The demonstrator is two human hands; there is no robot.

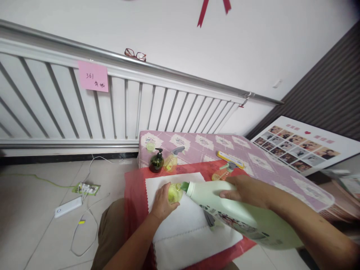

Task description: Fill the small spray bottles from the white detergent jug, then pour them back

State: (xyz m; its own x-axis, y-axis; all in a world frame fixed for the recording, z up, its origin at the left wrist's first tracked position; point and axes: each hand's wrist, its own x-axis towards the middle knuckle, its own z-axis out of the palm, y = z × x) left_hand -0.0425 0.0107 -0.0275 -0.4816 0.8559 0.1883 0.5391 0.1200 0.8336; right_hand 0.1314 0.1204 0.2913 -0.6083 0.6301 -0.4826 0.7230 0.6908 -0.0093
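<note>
My left hand (161, 204) is closed around a small see-through yellow-green bottle (175, 193), held over a white cloth (182, 221). My right hand (246, 190) grips a large pale green detergent jug (270, 225), tipped on its side with its green spout (184, 186) at the small bottle's mouth. Whether liquid is flowing I cannot tell. Partly hidden below the jug, a dark grey piece (209, 217) lies on the cloth. Beyond my hands stand a dark pump bottle (156, 162), a spray bottle (170, 161) with a grey head, and another spray bottle (222, 172).
Red sheeting (135, 195) lies under the cloth on a table with a purple patterned cover (194, 140). A yellow-edged box (230, 159) and a small greenish cap (150, 146) rest there. A white radiator (168, 108) stands behind; cables and a power bank (68, 207) lie on the floor.
</note>
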